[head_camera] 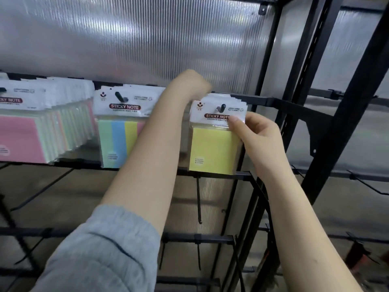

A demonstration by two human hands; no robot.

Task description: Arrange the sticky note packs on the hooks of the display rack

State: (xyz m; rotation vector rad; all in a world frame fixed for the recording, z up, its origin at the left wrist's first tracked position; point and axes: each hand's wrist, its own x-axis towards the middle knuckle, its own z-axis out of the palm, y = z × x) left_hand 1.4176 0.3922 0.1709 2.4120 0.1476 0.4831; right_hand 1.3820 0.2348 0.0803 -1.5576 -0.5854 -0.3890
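The right hand (260, 140), reaching up from five o'clock, pinches the right edge of the front yellow sticky note pack in clear plastic (214, 144), which hangs on a black metal hook (222, 107). The left hand (193, 81) bends behind that stack at its eleven o'clock; its grip cannot be told. At nine o'clock hangs a striped pastel pack (120, 131).

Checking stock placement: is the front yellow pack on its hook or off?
On: the hook tip pokes through the yellow pack header.
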